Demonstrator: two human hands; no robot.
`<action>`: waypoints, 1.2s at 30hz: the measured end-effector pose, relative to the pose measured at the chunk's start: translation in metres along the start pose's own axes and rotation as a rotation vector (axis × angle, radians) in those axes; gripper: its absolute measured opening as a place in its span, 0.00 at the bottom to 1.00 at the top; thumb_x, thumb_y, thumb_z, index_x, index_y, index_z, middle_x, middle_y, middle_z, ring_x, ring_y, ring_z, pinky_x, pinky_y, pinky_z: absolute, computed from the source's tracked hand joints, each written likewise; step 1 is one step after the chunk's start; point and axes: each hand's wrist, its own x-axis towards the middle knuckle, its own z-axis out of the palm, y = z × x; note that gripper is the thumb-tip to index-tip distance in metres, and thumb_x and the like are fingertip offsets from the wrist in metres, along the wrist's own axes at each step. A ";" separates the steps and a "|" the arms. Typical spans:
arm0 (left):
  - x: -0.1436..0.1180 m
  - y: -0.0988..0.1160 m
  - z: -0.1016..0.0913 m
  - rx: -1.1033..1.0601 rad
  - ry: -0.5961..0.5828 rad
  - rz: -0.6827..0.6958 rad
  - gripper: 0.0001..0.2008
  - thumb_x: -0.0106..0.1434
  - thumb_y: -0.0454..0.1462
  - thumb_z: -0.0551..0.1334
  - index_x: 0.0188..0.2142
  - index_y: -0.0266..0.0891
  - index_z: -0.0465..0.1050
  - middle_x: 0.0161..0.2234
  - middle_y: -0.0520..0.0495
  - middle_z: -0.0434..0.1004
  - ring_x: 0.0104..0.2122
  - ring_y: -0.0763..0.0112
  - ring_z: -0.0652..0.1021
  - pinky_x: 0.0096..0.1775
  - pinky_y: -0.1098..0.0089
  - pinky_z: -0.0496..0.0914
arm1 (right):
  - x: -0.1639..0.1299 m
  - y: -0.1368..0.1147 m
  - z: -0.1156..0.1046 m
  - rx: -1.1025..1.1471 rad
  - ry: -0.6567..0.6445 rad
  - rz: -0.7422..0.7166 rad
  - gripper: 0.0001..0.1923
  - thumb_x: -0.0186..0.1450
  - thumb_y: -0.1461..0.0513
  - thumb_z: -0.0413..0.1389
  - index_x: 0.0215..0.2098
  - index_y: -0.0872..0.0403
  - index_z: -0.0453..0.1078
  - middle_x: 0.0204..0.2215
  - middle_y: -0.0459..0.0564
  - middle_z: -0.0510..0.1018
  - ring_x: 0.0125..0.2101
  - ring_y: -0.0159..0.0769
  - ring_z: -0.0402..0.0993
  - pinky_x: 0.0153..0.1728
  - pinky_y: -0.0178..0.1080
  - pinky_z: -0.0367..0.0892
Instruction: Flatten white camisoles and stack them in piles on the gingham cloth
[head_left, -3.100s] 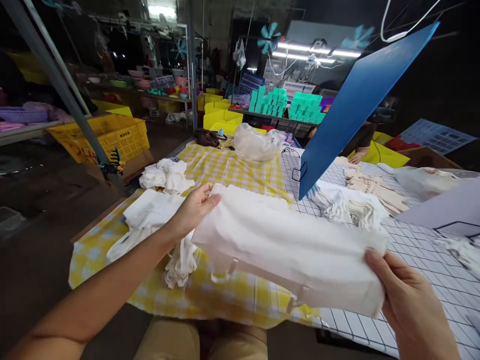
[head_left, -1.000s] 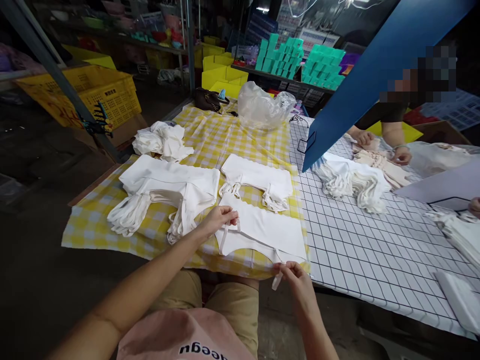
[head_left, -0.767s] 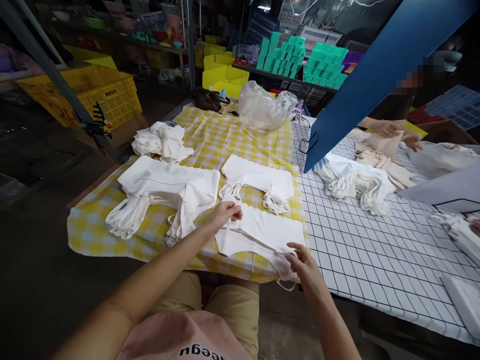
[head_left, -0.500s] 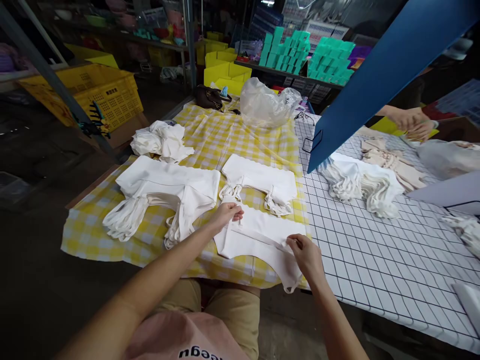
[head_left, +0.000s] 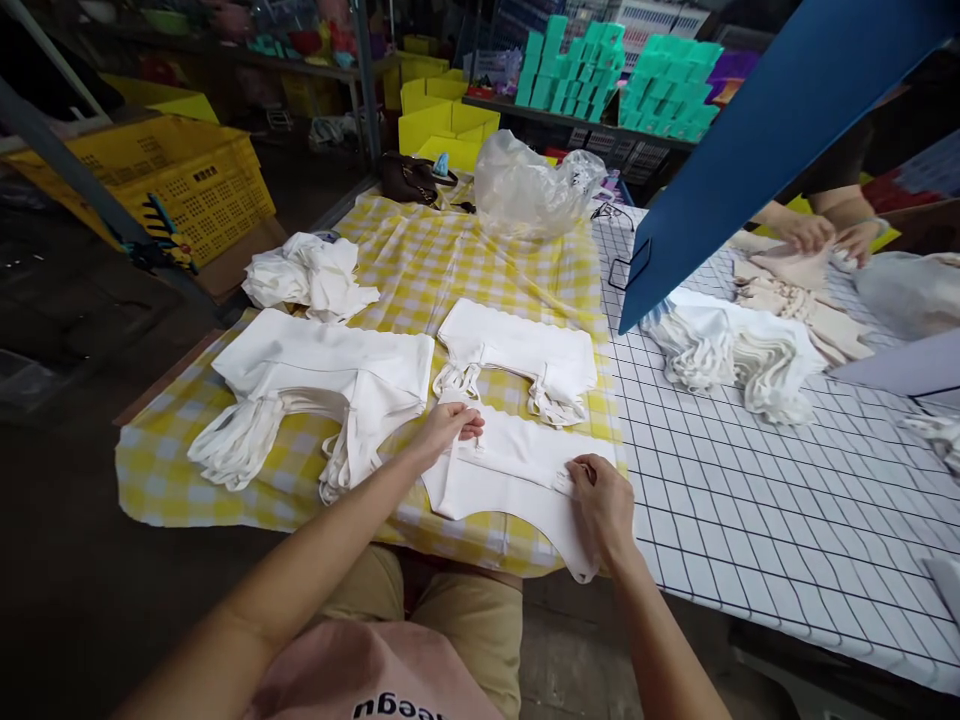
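Note:
A white bra top (head_left: 517,490) lies spread out in front of me, with part of its fabric folded over. At its upper left side, my left hand (head_left: 450,435) pinches the fabric edge. My right hand (head_left: 604,500) grips the right side of the same top between thumb and fingers. Just beyond it lies a smaller stack of folded white bra tops (head_left: 517,345), straps toward me. A thicker stack of white bra tops (head_left: 330,365) is left of my left hand, its straps bunched at the front.
A crumpled white garment pile (head_left: 311,275) sits at the back left on the yellow checked cloth (head_left: 405,255). A clear plastic bag (head_left: 525,190) and dark handbag (head_left: 412,180) stand behind. On the right, a blue panel (head_left: 750,170) slants over more white garments (head_left: 739,350); a co-worker's hands (head_left: 825,235) handle beige cloth.
The folded-over layer of the bra top now lies flatter, and my right hand has shifted slightly along its edge. My view has turned a little. The co-worker's hands now hold beige cloth.

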 end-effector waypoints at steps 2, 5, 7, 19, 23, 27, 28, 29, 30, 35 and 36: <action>0.000 0.000 0.000 0.003 -0.002 0.001 0.12 0.54 0.42 0.63 0.26 0.32 0.71 0.31 0.43 0.77 0.29 0.75 0.76 0.39 0.69 0.68 | -0.001 0.000 0.000 0.024 -0.003 0.009 0.19 0.59 0.48 0.46 0.28 0.53 0.68 0.28 0.51 0.76 0.28 0.38 0.68 0.30 0.37 0.57; 0.000 0.000 0.000 0.005 -0.001 -0.002 0.12 0.54 0.42 0.63 0.26 0.32 0.71 0.30 0.43 0.76 0.29 0.74 0.76 0.39 0.69 0.68 | -0.002 0.001 0.000 0.052 -0.016 0.040 0.19 0.58 0.48 0.47 0.28 0.53 0.69 0.26 0.50 0.76 0.27 0.37 0.68 0.29 0.36 0.57; 0.000 0.001 0.000 0.003 0.003 -0.008 0.12 0.54 0.42 0.63 0.26 0.32 0.71 0.30 0.43 0.76 0.29 0.74 0.76 0.39 0.68 0.68 | -0.002 0.001 0.000 0.065 -0.022 0.057 0.19 0.58 0.47 0.47 0.28 0.53 0.69 0.24 0.49 0.75 0.25 0.37 0.67 0.28 0.36 0.56; -0.037 0.020 0.001 -0.004 -0.075 0.064 0.15 0.52 0.45 0.63 0.26 0.33 0.69 0.30 0.47 0.75 0.28 0.73 0.76 0.34 0.72 0.68 | -0.016 -0.007 -0.026 0.308 0.013 0.130 0.20 0.52 0.47 0.55 0.32 0.54 0.70 0.17 0.42 0.61 0.20 0.30 0.57 0.23 0.34 0.55; -0.074 0.025 -0.008 0.020 -0.192 0.023 0.16 0.54 0.47 0.61 0.26 0.34 0.67 0.27 0.49 0.74 0.23 0.74 0.76 0.26 0.76 0.65 | -0.042 -0.007 -0.040 0.537 -0.045 0.181 0.20 0.52 0.49 0.57 0.36 0.55 0.68 0.16 0.41 0.61 0.20 0.30 0.59 0.22 0.33 0.57; -0.104 0.008 -0.021 0.025 -0.181 -0.066 0.16 0.54 0.48 0.61 0.27 0.35 0.66 0.25 0.50 0.73 0.21 0.74 0.76 0.24 0.77 0.64 | -0.073 -0.003 -0.045 0.706 -0.112 0.271 0.21 0.50 0.49 0.59 0.36 0.54 0.67 0.16 0.41 0.63 0.19 0.30 0.61 0.21 0.33 0.60; -0.109 0.002 -0.024 0.020 -0.163 -0.079 0.16 0.53 0.48 0.61 0.27 0.35 0.65 0.25 0.50 0.73 0.22 0.75 0.76 0.24 0.77 0.64 | -0.080 -0.001 -0.045 0.729 -0.120 0.288 0.21 0.50 0.49 0.60 0.36 0.54 0.68 0.16 0.41 0.63 0.18 0.29 0.61 0.21 0.33 0.59; -0.113 -0.003 -0.027 0.015 -0.144 -0.086 0.16 0.53 0.48 0.62 0.27 0.35 0.65 0.25 0.50 0.74 0.22 0.75 0.76 0.24 0.77 0.65 | -0.086 0.000 -0.044 0.747 -0.126 0.302 0.22 0.50 0.49 0.60 0.36 0.54 0.68 0.16 0.40 0.63 0.18 0.29 0.61 0.20 0.33 0.59; -0.116 -0.008 -0.029 0.009 -0.127 -0.089 0.16 0.53 0.48 0.62 0.27 0.35 0.66 0.25 0.50 0.74 0.22 0.75 0.75 0.24 0.77 0.65 | -0.091 0.002 -0.044 0.762 -0.129 0.313 0.22 0.50 0.49 0.60 0.36 0.55 0.68 0.16 0.40 0.63 0.18 0.29 0.60 0.20 0.33 0.59; -0.126 -0.023 -0.033 -0.020 -0.099 -0.082 0.17 0.52 0.47 0.63 0.28 0.34 0.66 0.25 0.49 0.74 0.23 0.74 0.75 0.26 0.75 0.66 | -0.107 0.006 -0.043 0.838 -0.127 0.393 0.22 0.48 0.50 0.62 0.35 0.56 0.69 0.17 0.42 0.67 0.18 0.27 0.60 0.21 0.33 0.59; -0.127 -0.024 -0.032 -0.022 -0.093 -0.078 0.17 0.52 0.47 0.63 0.28 0.34 0.66 0.25 0.49 0.74 0.24 0.74 0.75 0.27 0.75 0.66 | -0.108 0.007 -0.044 0.848 -0.111 0.411 0.23 0.47 0.50 0.62 0.35 0.56 0.69 0.17 0.43 0.67 0.18 0.27 0.60 0.21 0.33 0.59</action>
